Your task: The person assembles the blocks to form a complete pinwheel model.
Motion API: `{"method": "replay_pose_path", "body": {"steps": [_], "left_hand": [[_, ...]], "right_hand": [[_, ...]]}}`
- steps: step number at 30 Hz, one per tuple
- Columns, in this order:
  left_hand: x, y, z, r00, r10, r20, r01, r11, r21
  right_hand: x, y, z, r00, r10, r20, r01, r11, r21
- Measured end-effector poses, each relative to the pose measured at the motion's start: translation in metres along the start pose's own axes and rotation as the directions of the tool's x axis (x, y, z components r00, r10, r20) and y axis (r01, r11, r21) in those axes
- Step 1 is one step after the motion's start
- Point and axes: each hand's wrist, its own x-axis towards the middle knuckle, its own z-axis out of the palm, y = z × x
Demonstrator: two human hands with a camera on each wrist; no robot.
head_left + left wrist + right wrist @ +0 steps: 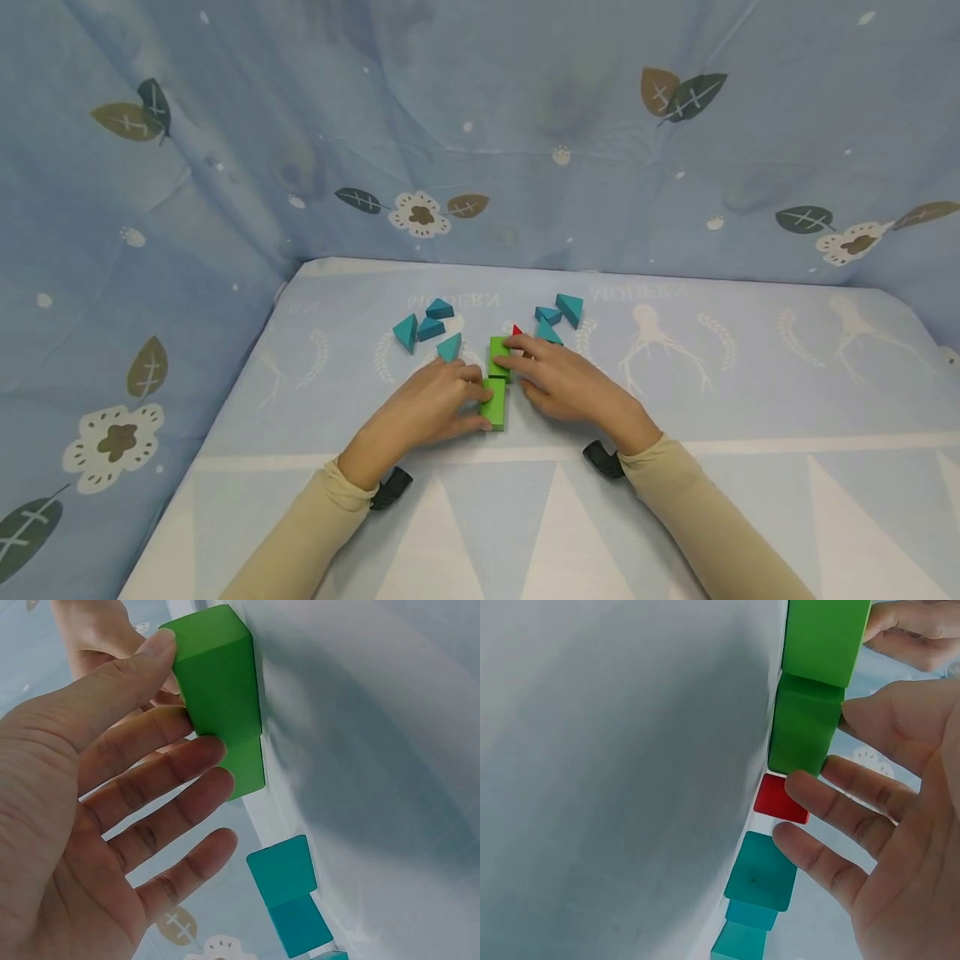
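Two green rectangular blocks lie end to end in the head view, the farther block [499, 347] set slightly left of or level with the nearer block [496, 412]. My left hand [435, 400] touches the nearer block with its thumb and fingertips from the left; in the left wrist view its other fingers [191, 866] are spread and relaxed. My right hand [564, 379] reaches over the farther block from the right. In the right wrist view its thumb and index finger touch that block [806, 724]. A red block [780, 799], partly behind my fingers, sits just beyond it.
Several teal triangular blocks [406, 333] lie beyond my left hand, one [449, 347] close to its knuckles. More teal blocks [570, 309] lie beyond my right hand. A patterned cloth covers the table [735, 392]; blue fabric walls [510, 167] rise behind and at the left.
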Motion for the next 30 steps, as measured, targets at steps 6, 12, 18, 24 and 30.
{"method": "replay_pose_path", "body": {"steps": [6,12,18,24,30], "left_hand": [[0.0009,-0.0005,-0.0013,1.000,0.002,0.002,-0.002,1.000,-0.002],[-0.0001,-0.0011,-0.0011,1.000,0.003,-0.011,-0.004,1.000,-0.011],[-0.0007,-0.0013,-0.0001,1.000,0.008,-0.021,-0.008,1.000,0.001],[-0.0006,-0.0010,0.0011,0.999,0.019,-0.027,-0.019,1.000,0.006],[0.0000,-0.0005,0.0028,0.999,0.034,-0.033,-0.034,0.999,0.014]], "right_hand": [[0.0003,-0.0003,-0.0011,1.000,0.001,0.017,-0.001,1.000,-0.007],[0.0021,-0.0006,-0.0024,0.999,0.024,0.047,-0.025,0.999,0.033],[0.0037,-0.0014,-0.0020,0.997,0.030,0.070,-0.034,0.998,0.061],[0.0026,-0.0019,-0.0013,0.997,0.028,0.075,-0.032,0.998,0.048],[0.0005,-0.0017,0.0003,0.997,0.026,0.069,-0.029,0.999,0.042]]}}
